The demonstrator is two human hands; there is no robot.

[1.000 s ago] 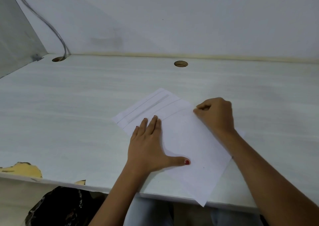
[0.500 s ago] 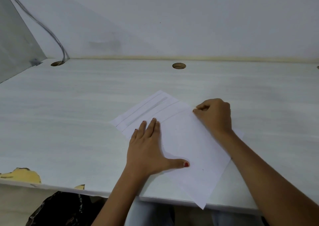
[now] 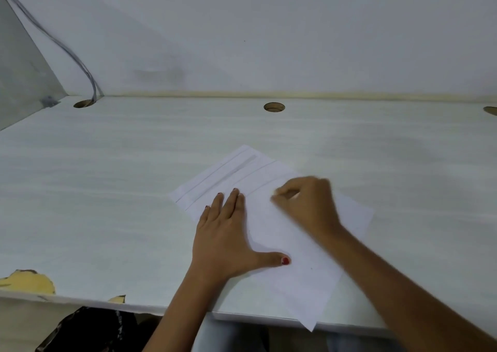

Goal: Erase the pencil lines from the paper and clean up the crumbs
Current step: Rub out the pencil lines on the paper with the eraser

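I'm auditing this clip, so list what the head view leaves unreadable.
- Whatever the right hand pinches: motion blur and curled fingers hide it; its grip is unreadable.
- Eraser crumbs on the paper: too small to see.
- Paper under the left hand: covered.
- Rightmost desk hole: cut off by the frame edge.

Your white paper sheet (image 3: 295, 244) carries grey pencil lines (image 3: 228, 174). The pale woodgrain desk (image 3: 107, 190) shows yellow chipped patches (image 3: 29, 281) at lower left. Your left-hand thumbnail (image 3: 285, 260) is red.
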